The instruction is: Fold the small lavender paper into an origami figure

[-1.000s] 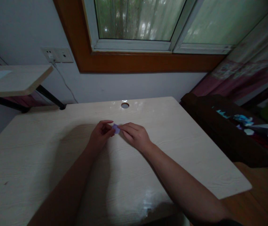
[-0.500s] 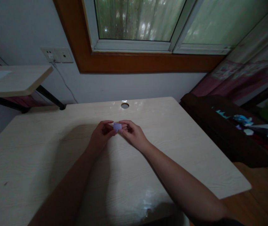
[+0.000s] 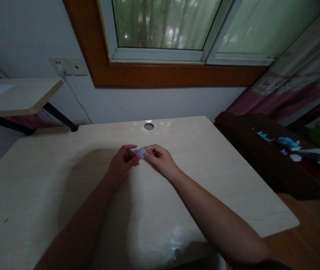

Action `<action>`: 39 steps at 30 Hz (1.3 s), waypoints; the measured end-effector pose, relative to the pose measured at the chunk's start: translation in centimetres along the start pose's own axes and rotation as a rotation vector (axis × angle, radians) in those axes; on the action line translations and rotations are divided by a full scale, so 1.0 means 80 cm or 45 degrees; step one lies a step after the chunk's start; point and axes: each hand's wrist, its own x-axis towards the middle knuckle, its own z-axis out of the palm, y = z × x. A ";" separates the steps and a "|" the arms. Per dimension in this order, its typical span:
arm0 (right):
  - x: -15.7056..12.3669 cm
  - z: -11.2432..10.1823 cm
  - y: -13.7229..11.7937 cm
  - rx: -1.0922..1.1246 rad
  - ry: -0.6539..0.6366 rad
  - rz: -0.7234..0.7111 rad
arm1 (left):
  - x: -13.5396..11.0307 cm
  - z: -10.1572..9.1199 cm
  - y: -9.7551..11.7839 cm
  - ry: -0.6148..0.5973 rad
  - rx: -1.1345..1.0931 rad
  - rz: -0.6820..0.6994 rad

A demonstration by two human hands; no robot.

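A small lilac square, which looks like folded paper, is held just over the pale wood-grain desk. My right hand pinches its right side between thumb and fingers. At its lower left corner are the thumb and lower fingers of my left hand, while the left index finger is lifted and curved above. The square lies tilted, its right end higher. How the left fingertips meet behind it is partly hidden.
A round cable hole is in the desk near the back edge. To the left stands a raised shelf on black legs. A white cord hangs from the wall socket. Dark furniture with assorted items stands right of the desk.
The lilac square has turned from nearly level to tilted. My left index finger has come off its top edge, and the right thumb has moved onto its right side.
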 end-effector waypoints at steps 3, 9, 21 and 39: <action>0.001 -0.001 -0.003 0.058 0.015 0.014 | -0.002 0.000 0.007 0.065 0.091 0.016; 0.002 -0.004 -0.004 0.114 -0.049 0.039 | -0.003 0.001 0.013 0.033 0.075 -0.007; 0.003 0.002 0.001 0.086 -0.062 -0.007 | -0.001 -0.005 -0.004 -0.080 0.166 0.090; -0.001 -0.002 -0.011 0.064 -0.085 -0.056 | -0.003 -0.007 0.010 0.083 0.458 0.201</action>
